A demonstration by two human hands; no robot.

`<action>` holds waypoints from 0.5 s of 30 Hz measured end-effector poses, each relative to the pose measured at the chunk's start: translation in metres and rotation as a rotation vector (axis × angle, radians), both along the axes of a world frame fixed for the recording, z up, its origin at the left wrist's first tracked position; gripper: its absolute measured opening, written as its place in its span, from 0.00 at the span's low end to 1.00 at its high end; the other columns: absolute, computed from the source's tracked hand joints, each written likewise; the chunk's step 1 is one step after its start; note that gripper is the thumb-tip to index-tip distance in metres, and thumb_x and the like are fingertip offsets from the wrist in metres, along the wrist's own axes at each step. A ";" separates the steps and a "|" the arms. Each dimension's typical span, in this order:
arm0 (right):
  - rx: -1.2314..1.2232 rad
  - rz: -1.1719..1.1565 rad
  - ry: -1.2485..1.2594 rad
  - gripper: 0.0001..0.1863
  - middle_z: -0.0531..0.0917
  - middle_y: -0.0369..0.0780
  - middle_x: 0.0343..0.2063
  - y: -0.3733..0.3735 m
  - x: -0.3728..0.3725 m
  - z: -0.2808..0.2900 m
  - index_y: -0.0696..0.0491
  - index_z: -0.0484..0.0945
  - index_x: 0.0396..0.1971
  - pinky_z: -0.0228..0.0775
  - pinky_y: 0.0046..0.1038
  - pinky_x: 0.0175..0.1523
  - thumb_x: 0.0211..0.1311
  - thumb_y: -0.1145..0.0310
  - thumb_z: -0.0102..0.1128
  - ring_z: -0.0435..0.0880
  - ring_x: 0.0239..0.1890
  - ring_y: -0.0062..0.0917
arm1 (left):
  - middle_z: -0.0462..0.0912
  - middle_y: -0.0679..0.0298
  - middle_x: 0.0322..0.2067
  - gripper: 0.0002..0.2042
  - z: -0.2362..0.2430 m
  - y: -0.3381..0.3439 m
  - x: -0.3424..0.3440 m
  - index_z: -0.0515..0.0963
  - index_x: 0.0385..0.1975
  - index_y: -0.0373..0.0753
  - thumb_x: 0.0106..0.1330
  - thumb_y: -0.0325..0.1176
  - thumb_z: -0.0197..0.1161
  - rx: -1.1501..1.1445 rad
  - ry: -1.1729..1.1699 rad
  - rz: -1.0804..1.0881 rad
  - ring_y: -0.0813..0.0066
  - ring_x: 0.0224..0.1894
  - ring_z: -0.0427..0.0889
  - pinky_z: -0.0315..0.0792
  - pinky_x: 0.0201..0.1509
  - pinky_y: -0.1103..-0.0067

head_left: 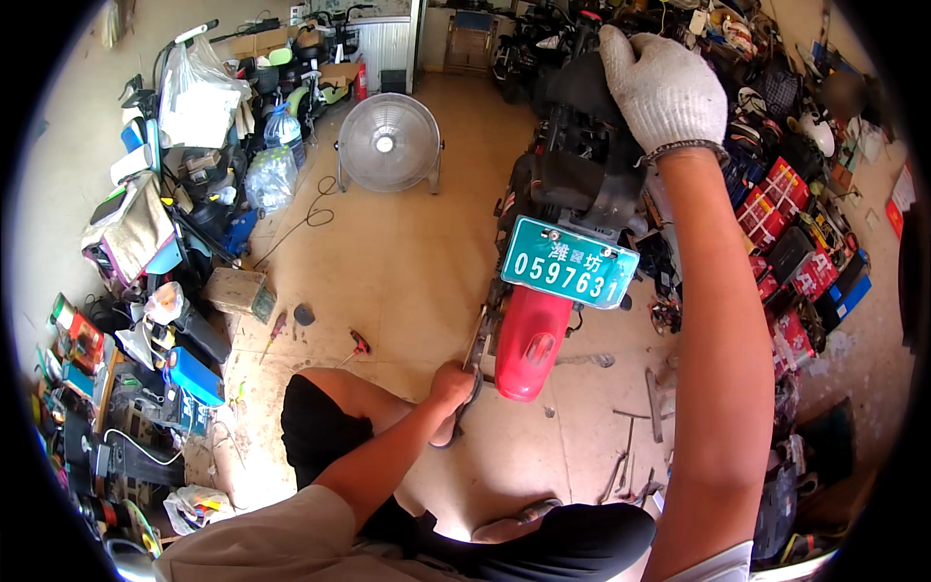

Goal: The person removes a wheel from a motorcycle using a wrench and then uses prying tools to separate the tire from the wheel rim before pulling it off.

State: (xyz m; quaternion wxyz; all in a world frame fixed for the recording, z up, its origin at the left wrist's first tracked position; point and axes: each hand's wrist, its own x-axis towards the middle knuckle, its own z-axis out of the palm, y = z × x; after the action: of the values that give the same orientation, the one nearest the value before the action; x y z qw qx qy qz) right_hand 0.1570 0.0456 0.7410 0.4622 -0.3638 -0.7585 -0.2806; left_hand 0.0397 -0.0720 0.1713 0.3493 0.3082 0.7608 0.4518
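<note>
A person crouches behind a scooter (pixel 572 184) standing on a workshop floor (pixel 407 262). The gloved right hand (pixel 662 85) lies flat on the black seat (pixel 582 92); the bare left hand (pixel 453 383) grips a metal tool (pixel 475 344) beside the red rear fender (pixel 529 339)

open floor on the left of the scooter, clutter walls on both sides

the tan floor (pixel 407 262) between the round fan (pixel 389 142) and the scooter (pixel 567 194) lies open, crossed only by a thin cable (pixel 310 215) and a few loose screwdrivers (pixel 357 341) near a cardboard box (pixel 238 291). the left side is walled by bags, bottles and blue batteries (pixel 194 376). on the right, red boxes (pixel 790 194) crowd close to the scooter, leaving a narrow strip strewn with metal tools (pixel 652 403). the red fender (pixel 529 339) and green plate (pixel 570 262) block the way straight ahead.
</note>
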 end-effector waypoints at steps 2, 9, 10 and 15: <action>-0.059 0.037 -0.007 0.34 0.91 0.54 0.38 -0.007 0.001 0.001 0.52 0.92 0.38 0.84 0.51 0.52 0.77 0.39 0.45 0.91 0.44 0.53 | 0.87 0.36 0.32 0.19 0.048 -0.019 -0.005 0.85 0.32 0.28 0.70 0.43 0.62 0.038 0.202 -0.097 0.35 0.41 0.88 0.80 0.48 0.53; -0.119 0.040 -0.005 0.35 0.90 0.53 0.41 -0.001 0.002 0.006 0.50 0.91 0.44 0.81 0.51 0.55 0.77 0.35 0.44 0.89 0.48 0.54 | 0.89 0.40 0.40 0.10 0.147 -0.006 -0.033 0.83 0.40 0.28 0.61 0.26 0.68 0.087 0.668 -0.349 0.44 0.48 0.90 0.83 0.52 0.60; -0.130 0.040 -0.008 0.35 0.90 0.53 0.41 -0.001 0.002 0.005 0.49 0.91 0.44 0.81 0.51 0.55 0.77 0.35 0.44 0.89 0.48 0.53 | 0.89 0.39 0.42 0.11 0.162 -0.003 -0.038 0.84 0.41 0.28 0.60 0.25 0.67 0.115 0.657 -0.371 0.44 0.50 0.90 0.83 0.54 0.60; -0.123 0.032 -0.013 0.34 0.90 0.53 0.42 -0.004 0.002 0.003 0.49 0.91 0.46 0.81 0.50 0.55 0.77 0.35 0.44 0.89 0.49 0.53 | 0.87 0.39 0.42 0.11 0.230 0.039 -0.062 0.83 0.44 0.30 0.63 0.23 0.61 0.283 0.629 -0.397 0.36 0.49 0.87 0.81 0.54 0.58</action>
State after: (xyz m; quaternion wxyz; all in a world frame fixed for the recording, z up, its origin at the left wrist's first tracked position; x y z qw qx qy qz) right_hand 0.1593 0.0413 0.7444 0.4385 -0.3776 -0.7829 -0.2285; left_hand -0.0227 -0.0328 0.4017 0.1340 0.6178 0.6864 0.3594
